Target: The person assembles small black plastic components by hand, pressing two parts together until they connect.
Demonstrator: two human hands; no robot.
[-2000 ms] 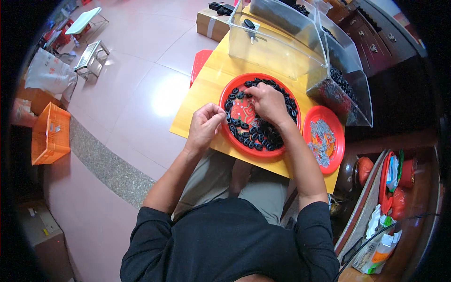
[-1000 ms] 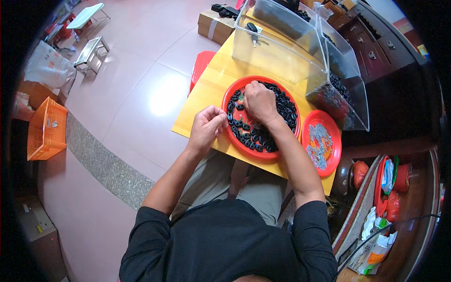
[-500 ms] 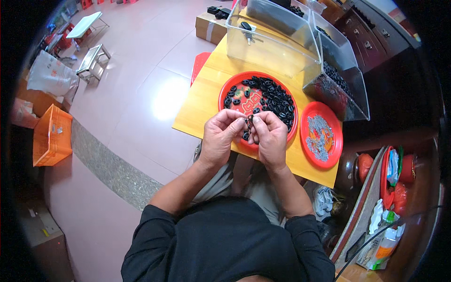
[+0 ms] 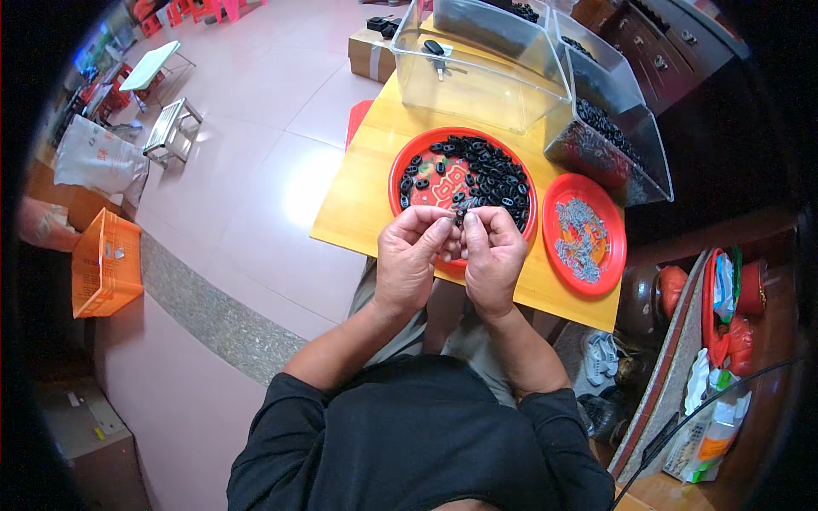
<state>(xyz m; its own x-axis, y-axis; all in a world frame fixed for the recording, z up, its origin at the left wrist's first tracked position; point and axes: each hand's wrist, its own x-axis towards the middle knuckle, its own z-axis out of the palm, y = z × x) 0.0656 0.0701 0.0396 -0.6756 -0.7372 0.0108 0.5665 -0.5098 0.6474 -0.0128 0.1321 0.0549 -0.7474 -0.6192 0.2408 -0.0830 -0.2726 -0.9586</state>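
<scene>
My left hand [image 4: 407, 260] and my right hand [image 4: 496, 262] meet over the near rim of a round red tray [image 4: 394, 183]. Thumbs and fingertips of both pinch a small black piece [image 4: 460, 218], partly covered by the fingers. Inside the tray lie many black oval pieces with two holes [image 4: 503, 180], heaped toward the right, with a few scattered at the left. To the right of my right hand, a smaller red plate [image 4: 619, 243] carries a spread of small grey metal-looking parts [image 4: 583, 247].
Both trays rest on a yellow table [image 4: 349, 209]. Clear plastic bins [image 4: 486, 85] with black pieces stand at its far side, a key [image 4: 438, 60] near them. A cardboard box [image 4: 370, 56] sits beyond. Left on the floor are an orange crate [image 4: 109, 264] and a metal stool [image 4: 174, 128].
The whole view has shifted slightly. My hands stay pinched together at the tray's near rim, and the fingers have moved a little around the black piece.
</scene>
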